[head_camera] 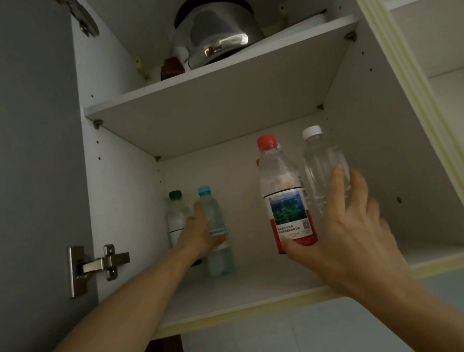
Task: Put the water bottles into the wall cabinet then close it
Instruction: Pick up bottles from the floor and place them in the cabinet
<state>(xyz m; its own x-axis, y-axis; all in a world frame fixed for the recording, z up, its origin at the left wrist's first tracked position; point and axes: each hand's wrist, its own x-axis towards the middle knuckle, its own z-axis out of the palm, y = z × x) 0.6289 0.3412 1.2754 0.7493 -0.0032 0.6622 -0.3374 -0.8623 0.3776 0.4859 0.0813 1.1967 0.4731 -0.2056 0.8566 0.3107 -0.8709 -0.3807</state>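
The wall cabinet [241, 301] is open, and I look up into its lower shelf. My left hand [200, 233] reaches deep inside and holds two bottles together: a green-capped bottle [175, 213] and a blue-capped bottle [214, 222], both standing near the back left. My right hand [347, 228] grips two more at the shelf's front right: a red-capped bottle with a red label [283, 195] and a clear white-capped bottle [322, 164]. Another red cap peeks out behind the red-capped bottle.
The cabinet door [18, 174] stands open at the left, its hinge [100, 264] showing. On the upper shelf [213, 89] sit a shiny metal pot [214, 30] and a small dark jar [172, 67]. An adjoining open shelf unit [447, 29] is at the right.
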